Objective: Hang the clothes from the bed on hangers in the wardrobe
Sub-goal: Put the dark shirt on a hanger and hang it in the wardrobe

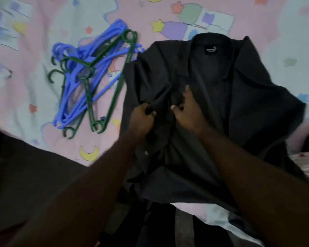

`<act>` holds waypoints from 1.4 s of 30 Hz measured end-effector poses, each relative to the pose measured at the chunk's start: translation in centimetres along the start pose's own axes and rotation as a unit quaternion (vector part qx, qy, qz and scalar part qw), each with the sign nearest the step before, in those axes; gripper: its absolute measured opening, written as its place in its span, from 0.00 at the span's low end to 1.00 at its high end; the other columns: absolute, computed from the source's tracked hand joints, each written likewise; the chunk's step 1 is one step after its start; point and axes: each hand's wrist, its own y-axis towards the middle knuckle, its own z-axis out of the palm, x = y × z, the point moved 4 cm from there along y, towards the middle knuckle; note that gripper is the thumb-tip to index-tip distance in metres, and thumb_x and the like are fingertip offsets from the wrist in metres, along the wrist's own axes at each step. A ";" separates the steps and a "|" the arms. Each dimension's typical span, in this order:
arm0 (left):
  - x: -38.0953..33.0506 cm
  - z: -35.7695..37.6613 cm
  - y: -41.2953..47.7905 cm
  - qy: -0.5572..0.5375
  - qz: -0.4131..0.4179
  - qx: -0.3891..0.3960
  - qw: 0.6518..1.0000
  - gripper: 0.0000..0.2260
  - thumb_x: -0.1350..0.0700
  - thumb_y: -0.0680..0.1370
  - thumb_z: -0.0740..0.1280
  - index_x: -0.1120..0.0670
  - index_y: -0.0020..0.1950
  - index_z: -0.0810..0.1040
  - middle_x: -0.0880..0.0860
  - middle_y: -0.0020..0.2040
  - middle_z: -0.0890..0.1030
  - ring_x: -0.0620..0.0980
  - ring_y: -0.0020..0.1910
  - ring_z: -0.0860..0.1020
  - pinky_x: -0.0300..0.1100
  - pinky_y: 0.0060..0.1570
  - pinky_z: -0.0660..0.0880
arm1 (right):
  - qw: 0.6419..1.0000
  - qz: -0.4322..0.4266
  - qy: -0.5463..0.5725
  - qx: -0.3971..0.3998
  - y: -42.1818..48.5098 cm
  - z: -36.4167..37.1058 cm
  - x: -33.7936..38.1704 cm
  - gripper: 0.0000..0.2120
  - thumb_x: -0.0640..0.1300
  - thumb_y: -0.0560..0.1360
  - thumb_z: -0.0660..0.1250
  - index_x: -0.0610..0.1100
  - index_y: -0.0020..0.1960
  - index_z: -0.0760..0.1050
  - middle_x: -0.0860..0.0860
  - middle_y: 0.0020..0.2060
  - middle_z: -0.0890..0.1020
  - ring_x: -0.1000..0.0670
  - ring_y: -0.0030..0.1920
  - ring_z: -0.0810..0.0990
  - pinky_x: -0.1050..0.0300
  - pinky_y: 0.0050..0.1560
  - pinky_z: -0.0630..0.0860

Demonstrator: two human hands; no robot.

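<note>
Near left edge of the bed (43, 24): another dark garment (25, 166), untouched. My left hand (143, 114) grips a rolled fold on the front of the black shirt (248, 97). My right hand (187, 109) has bent fingers on the opposite panel, can't tell if it pinches. Shirt lies open mid-bed, collar at the far side. Risk: lifting by one front edge lets it slump and twist. Hangers (89, 82), just left of it, are tangled, so one pull likely drags several.
</note>
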 end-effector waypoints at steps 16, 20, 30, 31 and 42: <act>6.1 -10.8 2.9 0.303 -0.009 -0.142 0.942 0.13 0.50 0.80 0.66 0.58 0.57 0.79 0.57 0.54 0.80 0.57 0.54 0.79 0.50 0.51 0.77 | 0.996 -0.054 -0.064 -0.008 -3.3 7.4 1.5 0.37 0.46 0.79 0.66 0.41 0.80 0.50 0.47 0.79 0.54 0.49 0.78 0.55 0.69 0.69 0.49; 6.7 -11.1 3.9 0.331 -0.034 -0.125 0.935 0.10 0.54 0.80 0.64 0.59 0.52 0.80 0.58 0.48 0.82 0.60 0.48 0.81 0.51 0.46 0.78 | 0.999 -0.035 -0.015 -0.012 -4.3 8.4 2.4 0.35 0.45 0.80 0.65 0.41 0.80 0.50 0.48 0.79 0.56 0.50 0.78 0.55 0.68 0.71 0.49; 5.1 -12.6 4.9 0.298 -0.019 -0.081 0.951 0.08 0.58 0.78 0.66 0.62 0.53 0.78 0.59 0.51 0.82 0.58 0.51 0.80 0.50 0.51 0.78 | 0.974 -0.067 -0.134 0.170 -3.3 11.3 5.2 0.36 0.49 0.81 0.62 0.41 0.80 0.46 0.47 0.80 0.48 0.50 0.79 0.50 0.59 0.76 0.50; 4.6 -13.0 4.7 0.294 -0.006 -0.098 0.951 0.07 0.59 0.79 0.66 0.62 0.53 0.78 0.60 0.51 0.81 0.58 0.52 0.80 0.48 0.49 0.76 | 0.975 -0.068 -0.123 0.170 -3.1 10.7 5.3 0.36 0.50 0.80 0.63 0.42 0.80 0.49 0.48 0.80 0.52 0.49 0.79 0.52 0.58 0.76 0.52; -7.4 -7.0 -0.4 0.259 0.261 -0.065 0.928 0.06 0.62 0.80 0.62 0.65 0.52 0.74 0.65 0.52 0.74 0.66 0.48 0.75 0.51 0.44 0.62 | 0.935 -0.015 0.351 -0.058 -1.7 -2.6 8.7 0.12 0.44 0.81 0.63 0.42 0.63 0.72 0.47 0.49 0.82 0.51 0.44 0.84 0.59 0.44 0.80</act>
